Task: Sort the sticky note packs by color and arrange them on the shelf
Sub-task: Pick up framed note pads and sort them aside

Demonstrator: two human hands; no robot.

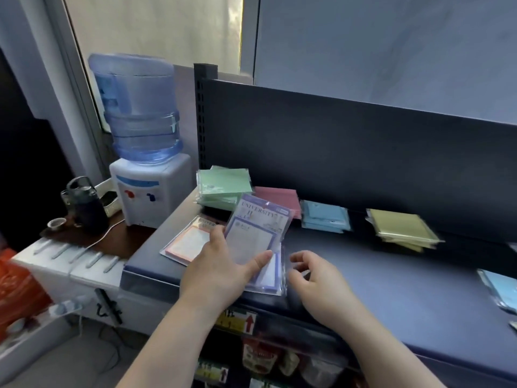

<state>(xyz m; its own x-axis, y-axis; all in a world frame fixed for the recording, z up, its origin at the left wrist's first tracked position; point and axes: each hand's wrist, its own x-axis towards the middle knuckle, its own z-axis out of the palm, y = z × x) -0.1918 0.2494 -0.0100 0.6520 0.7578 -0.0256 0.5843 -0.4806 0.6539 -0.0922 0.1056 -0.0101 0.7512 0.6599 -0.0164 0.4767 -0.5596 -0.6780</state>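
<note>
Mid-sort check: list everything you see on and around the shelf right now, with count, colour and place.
purple-bordered pack: one, purple, at the shelf front, held; a second seems to lie under it
pink-bordered pack: one, pink, front left, flat
green stack: one, green, back left
pink stack: one, pink, right of the green
blue stack: one, light blue, back middle
yellow stack: one, yellow-green, back right
blue packs: count unclear, light blue, right edge
shelf: one, dark blue
water dispenser: one, white with a blue bottle, left of the shelf
kettle: one, dark, far left
cup: one, small, beside the kettle
left hand: holds the purple-bordered pack
right hand: loosely curled, holds nothing
</note>
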